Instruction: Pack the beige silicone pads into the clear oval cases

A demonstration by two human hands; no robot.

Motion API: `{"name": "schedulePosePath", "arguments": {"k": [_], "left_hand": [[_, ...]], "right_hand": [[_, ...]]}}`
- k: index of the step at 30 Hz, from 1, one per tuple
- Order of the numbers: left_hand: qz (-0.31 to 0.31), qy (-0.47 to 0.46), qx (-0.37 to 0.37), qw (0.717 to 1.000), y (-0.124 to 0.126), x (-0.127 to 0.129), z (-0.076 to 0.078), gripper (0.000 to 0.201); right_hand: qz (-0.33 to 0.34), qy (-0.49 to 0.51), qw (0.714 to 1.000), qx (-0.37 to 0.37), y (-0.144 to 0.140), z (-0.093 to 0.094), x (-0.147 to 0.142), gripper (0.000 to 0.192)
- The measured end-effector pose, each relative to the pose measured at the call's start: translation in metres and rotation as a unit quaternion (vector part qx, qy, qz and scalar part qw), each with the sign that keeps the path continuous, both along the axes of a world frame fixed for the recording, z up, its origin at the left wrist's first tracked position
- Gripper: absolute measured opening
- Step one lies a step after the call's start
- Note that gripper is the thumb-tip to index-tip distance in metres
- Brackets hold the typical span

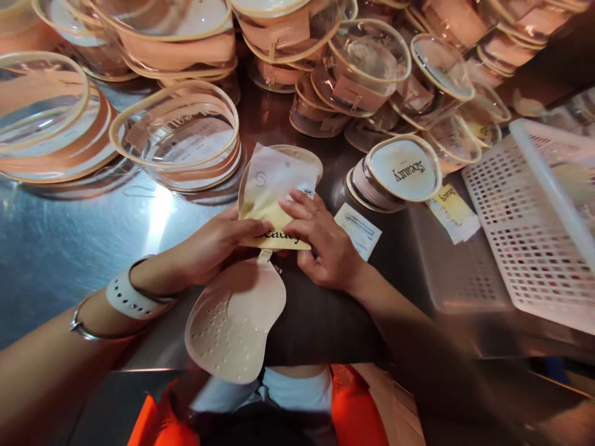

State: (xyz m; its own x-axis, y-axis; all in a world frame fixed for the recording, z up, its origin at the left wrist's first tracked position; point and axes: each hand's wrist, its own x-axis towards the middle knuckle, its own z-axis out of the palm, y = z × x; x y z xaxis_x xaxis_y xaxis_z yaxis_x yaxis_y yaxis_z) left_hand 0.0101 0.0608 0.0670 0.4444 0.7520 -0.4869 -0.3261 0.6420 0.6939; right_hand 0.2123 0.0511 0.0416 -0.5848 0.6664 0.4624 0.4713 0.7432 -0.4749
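Observation:
A beige stick-on bra (227, 322) lies at the near edge of the table, its perforated cup hanging towards me from a small clasp. Its other cup sits mostly under a white-and-yellow printed packet (279, 170) marked "S" and "beauty". My left hand (214, 241) grips the packet and the cup at the left, thumb on top and fingers hidden below. From the right, my right hand (325, 238) is closed on the packet's lower edge, several fingers laid over the print. A small printed slip (359, 230) lies beside my right hand.
Clear oval cases (174, 158) with beige rims stand in stacks along the back of the metal table (106, 223). A closed case (402, 168) rests right of the packet. At the right are a white perforated basket (515, 248) and another yellow-and-white packet (453, 210).

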Motion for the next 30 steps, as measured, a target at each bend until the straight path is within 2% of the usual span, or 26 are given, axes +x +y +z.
{"name": "schedulePosePath", "arguments": {"k": [4,8,10,15,20,23,28,30], "left_hand": [[0.016,0.022,0.018,0.999,0.004,-0.002,-0.001,0.015],[0.035,0.031,0.016,0.999,0.007,-0.005,0.003,0.010],[0.047,0.027,0.006,0.999,0.008,-0.005,0.005,0.009],[0.060,0.045,-0.009,0.997,0.009,-0.004,0.005,0.003],[0.066,0.010,0.008,0.998,0.010,-0.004,0.006,0.003],[0.080,0.003,0.007,0.997,0.012,-0.004,0.007,0.005],[0.082,-0.010,0.026,0.996,0.013,-0.005,0.000,0.009],[0.091,-0.015,0.050,0.995,0.012,-0.005,-0.004,0.018]], "right_hand": [[-0.031,-0.035,0.995,0.084,-0.003,0.000,-0.001,0.033],[0.007,-0.042,0.985,0.165,-0.005,-0.007,-0.004,0.029],[0.027,-0.046,0.986,0.158,-0.005,-0.010,-0.007,0.023],[0.028,-0.047,0.996,0.074,-0.003,-0.010,-0.007,0.012],[0.049,-0.044,0.997,0.035,-0.003,-0.002,-0.002,0.018],[0.053,-0.055,0.995,0.062,-0.004,0.000,-0.003,0.019],[0.051,-0.085,0.970,0.224,-0.008,-0.003,-0.004,0.015],[0.025,-0.033,0.978,0.203,-0.009,-0.005,-0.002,0.012]]}}
